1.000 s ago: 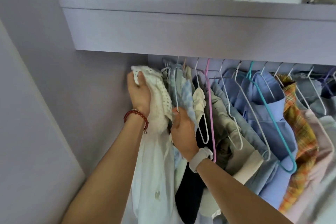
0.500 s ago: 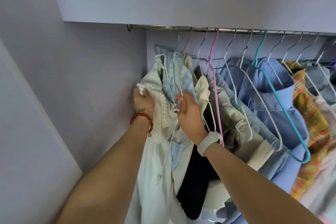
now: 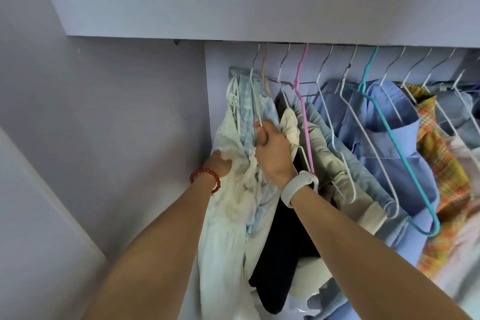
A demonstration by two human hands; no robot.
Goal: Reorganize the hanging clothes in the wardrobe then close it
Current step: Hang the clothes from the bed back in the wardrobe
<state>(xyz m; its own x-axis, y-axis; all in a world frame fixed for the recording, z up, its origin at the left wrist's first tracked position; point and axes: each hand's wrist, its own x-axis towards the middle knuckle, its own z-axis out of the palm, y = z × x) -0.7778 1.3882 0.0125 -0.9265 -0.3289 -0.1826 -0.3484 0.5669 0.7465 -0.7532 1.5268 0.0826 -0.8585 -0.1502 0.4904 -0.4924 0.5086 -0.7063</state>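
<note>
Okay, wardrobe shelf [image 3: 259, 2] overhead, hanging clothes [image 3: 363, 138] packed along the rail below. My right hand [image 3: 272, 153] is clenched around a white wire hanger [image 3: 255, 109] and pale blue fabric [image 3: 270, 114]. My left hand [image 3: 217, 165] is half buried in the cream lace garment [image 3: 231, 143] at far left; its grip I can't tell.

Two bare hands among garments hung at the left end of a pale lilac wardrobe.

Right hand [image 3: 271, 153], white band at the wrist, closed around a thin white wire hanger [image 3: 255, 109] and pale blue fabric [image 3: 246, 112]. Left hand [image 3: 218, 165], red beaded bracelet [image 3: 206, 176] at the wrist, partly hidden behind a cream lace garment [image 3: 231, 138], grip not visible. Further right: pink plastic hanger [image 3: 304, 101], teal plastic hanger [image 3: 389, 127] carrying a blue collared shirt [image 3: 394, 138], orange plaid shirt [image 3: 439, 153]. Above: lilac shelf front [image 3: 259, 2].
</note>
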